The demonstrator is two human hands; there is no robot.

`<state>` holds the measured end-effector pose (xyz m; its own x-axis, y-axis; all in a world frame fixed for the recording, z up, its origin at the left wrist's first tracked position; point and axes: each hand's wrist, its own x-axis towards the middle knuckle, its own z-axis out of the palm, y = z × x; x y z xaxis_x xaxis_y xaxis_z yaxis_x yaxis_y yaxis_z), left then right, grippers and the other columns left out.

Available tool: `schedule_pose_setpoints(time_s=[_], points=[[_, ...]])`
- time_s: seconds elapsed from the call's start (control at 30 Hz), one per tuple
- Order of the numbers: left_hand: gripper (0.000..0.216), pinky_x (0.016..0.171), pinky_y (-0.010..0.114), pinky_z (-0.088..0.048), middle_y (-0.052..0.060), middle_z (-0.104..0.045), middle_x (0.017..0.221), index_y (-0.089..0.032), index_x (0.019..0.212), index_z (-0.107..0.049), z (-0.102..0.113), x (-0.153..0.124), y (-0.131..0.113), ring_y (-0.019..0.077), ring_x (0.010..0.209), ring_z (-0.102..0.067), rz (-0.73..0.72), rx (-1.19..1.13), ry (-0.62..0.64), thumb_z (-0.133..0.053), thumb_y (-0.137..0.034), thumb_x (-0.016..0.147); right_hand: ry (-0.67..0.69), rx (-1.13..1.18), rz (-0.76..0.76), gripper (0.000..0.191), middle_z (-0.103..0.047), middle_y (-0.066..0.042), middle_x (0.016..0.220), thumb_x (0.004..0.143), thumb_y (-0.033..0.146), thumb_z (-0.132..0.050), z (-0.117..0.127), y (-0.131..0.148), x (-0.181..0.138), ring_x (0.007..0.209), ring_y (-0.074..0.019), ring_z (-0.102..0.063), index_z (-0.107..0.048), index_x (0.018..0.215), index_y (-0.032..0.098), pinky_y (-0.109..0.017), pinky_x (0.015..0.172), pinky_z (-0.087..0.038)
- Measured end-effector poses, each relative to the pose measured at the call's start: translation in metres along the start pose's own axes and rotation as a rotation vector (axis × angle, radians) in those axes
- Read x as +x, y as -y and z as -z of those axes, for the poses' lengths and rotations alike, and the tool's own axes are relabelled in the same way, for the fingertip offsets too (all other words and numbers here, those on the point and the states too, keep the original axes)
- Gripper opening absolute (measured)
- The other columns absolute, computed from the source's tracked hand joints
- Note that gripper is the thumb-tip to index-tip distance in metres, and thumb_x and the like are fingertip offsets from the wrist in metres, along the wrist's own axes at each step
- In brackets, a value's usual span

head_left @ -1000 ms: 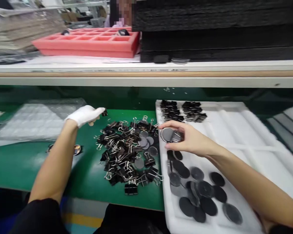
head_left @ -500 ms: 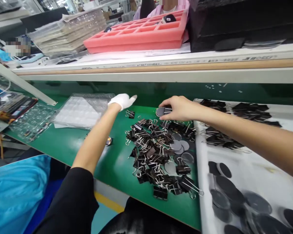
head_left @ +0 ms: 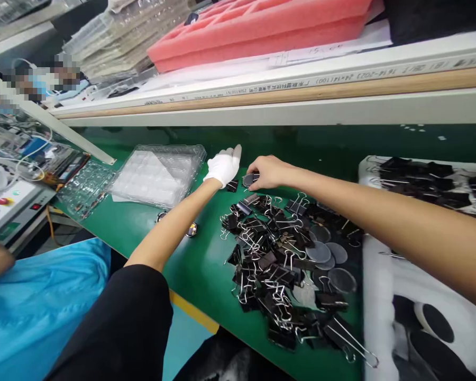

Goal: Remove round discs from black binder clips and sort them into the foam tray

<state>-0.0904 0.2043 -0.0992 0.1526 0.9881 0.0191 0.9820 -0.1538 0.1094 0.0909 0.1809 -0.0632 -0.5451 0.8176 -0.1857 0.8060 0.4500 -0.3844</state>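
My right hand is closed on a dark round disc, just beyond the pile; the fingers partly cover it. Beside it on the left is my left hand in a white glove, fingers stretched out and nothing visible in them. A lone black binder clip lies by the gloved hand, partly hidden. Nearer to me spreads a heap of black binder clips with silver wire handles. Thin grey discs lie at the heap's right side.
A clear plastic tray with a white sheet lies left on the green table. Right of the heap stands a white foam tray with clips and dark discs. A shelf edge crosses behind, bearing pink foam. A person's blue sleeve is at left.
The gloved left hand has moved right, toward the right hand and the lone clip. The right hand still holds the disc, lower over the table. The whole view has shifted.
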Motion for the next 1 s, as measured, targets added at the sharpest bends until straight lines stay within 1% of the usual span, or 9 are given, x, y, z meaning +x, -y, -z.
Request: schedule_pose_setpoints(time_s=[0.07, 0.17, 0.27, 0.33, 0.4, 0.53, 0.7, 0.83, 1.0], points=[[0.051, 0.109, 0.051, -0.045, 0.016, -0.062, 0.142, -0.026, 0.155, -0.048, -0.003, 0.001, 0.004, 0.0348, 0.135, -0.055, 0.006, -0.033, -0.009, -0.028, -0.035, 0.109, 0.007, 0.017, 0.020, 0.036, -0.079, -0.008, 0.104, 0.078, 0.032, -0.088, -0.007, -0.003, 0.003, 0.101, -0.0276, -0.071, -0.083, 0.112, 0.020, -0.034, 0.080, -0.056], [0.052, 0.110, 0.047, -0.045, 0.014, -0.068, 0.131, -0.025, 0.144, -0.059, -0.009, 0.002, 0.010, 0.0314, 0.128, -0.061, 0.071, -0.137, -0.014, -0.024, -0.043, 0.110, 0.000, 0.059, 0.077, 0.034, -0.078, -0.007, 0.100, 0.080, 0.035, -0.087, -0.017, -0.010, 0.006, 0.098, -0.0261, -0.071, -0.083, 0.111, 0.021, -0.034, 0.080, -0.055], [0.066, 0.107, 0.045, -0.047, 0.011, -0.074, 0.118, -0.023, 0.120, -0.071, -0.014, 0.005, 0.015, 0.0289, 0.116, -0.067, 0.138, -0.275, -0.035, -0.012, -0.052, 0.110, -0.012, 0.061, 0.134, 0.033, -0.077, -0.007, 0.097, 0.082, 0.039, -0.086, -0.022, -0.014, 0.010, 0.096, -0.0263, -0.070, -0.083, 0.110, 0.021, -0.035, 0.080, -0.053], [0.073, 0.106, 0.043, -0.048, 0.011, -0.076, 0.113, -0.021, 0.104, -0.073, -0.015, 0.006, 0.016, 0.0272, 0.111, -0.068, 0.171, -0.346, -0.057, -0.009, -0.056, 0.109, -0.010, 0.049, 0.158, 0.035, -0.076, -0.008, 0.096, 0.081, 0.041, -0.086, -0.023, -0.013, 0.013, 0.095, -0.0266, -0.069, -0.083, 0.110, 0.020, -0.035, 0.078, -0.052], [0.074, 0.106, 0.041, -0.048, 0.011, -0.077, 0.110, -0.020, 0.096, -0.073, -0.015, 0.006, 0.015, 0.0260, 0.108, -0.069, 0.191, -0.380, -0.073, -0.010, -0.058, 0.108, 0.000, 0.042, 0.178, 0.037, -0.075, -0.008, 0.093, 0.080, 0.041, -0.087, -0.022, -0.012, 0.014, 0.094, -0.0265, -0.069, -0.083, 0.110, 0.019, -0.034, 0.076, -0.050], [0.070, 0.104, 0.042, -0.048, 0.011, -0.078, 0.106, -0.020, 0.094, -0.072, -0.012, 0.003, 0.012, 0.0265, 0.107, -0.070, 0.214, -0.406, -0.063, -0.014, -0.057, 0.108, -0.006, 0.027, 0.244, 0.036, -0.074, -0.008, 0.095, 0.079, 0.036, -0.087, -0.023, -0.009, 0.010, 0.093, -0.0265, -0.068, -0.084, 0.111, 0.020, -0.034, 0.077, -0.049], [0.069, 0.106, 0.043, -0.048, 0.011, -0.078, 0.106, -0.021, 0.093, -0.071, -0.010, 0.000, 0.009, 0.0268, 0.107, -0.070, 0.230, -0.422, -0.062, -0.015, -0.057, 0.109, -0.088, 0.077, 0.135, 0.038, -0.075, -0.012, 0.102, 0.083, 0.037, -0.084, -0.028, -0.006, 0.003, 0.095, -0.0296, -0.067, -0.083, 0.115, 0.017, -0.037, 0.081, -0.050], [0.069, 0.107, 0.044, -0.048, 0.010, -0.078, 0.104, -0.020, 0.091, -0.071, -0.012, 0.000, 0.010, 0.0268, 0.105, -0.070, 0.215, -0.432, -0.074, -0.014, -0.055, 0.109, -0.089, 0.112, 0.180, 0.037, -0.075, -0.012, 0.103, 0.082, 0.038, -0.086, -0.032, -0.007, 0.003, 0.092, -0.0276, -0.067, -0.084, 0.113, 0.017, -0.036, 0.082, -0.049], [0.069, 0.106, 0.044, -0.050, 0.010, -0.077, 0.101, -0.021, 0.094, -0.071, -0.016, 0.001, 0.011, 0.0261, 0.104, -0.071, 0.196, -0.421, -0.095, -0.013, -0.055, 0.109, -0.168, 0.112, 0.214, 0.035, -0.072, -0.012, 0.107, 0.083, 0.036, -0.085, -0.040, -0.008, 0.003, 0.097, -0.0279, -0.067, -0.084, 0.112, 0.017, -0.036, 0.084, -0.050]])
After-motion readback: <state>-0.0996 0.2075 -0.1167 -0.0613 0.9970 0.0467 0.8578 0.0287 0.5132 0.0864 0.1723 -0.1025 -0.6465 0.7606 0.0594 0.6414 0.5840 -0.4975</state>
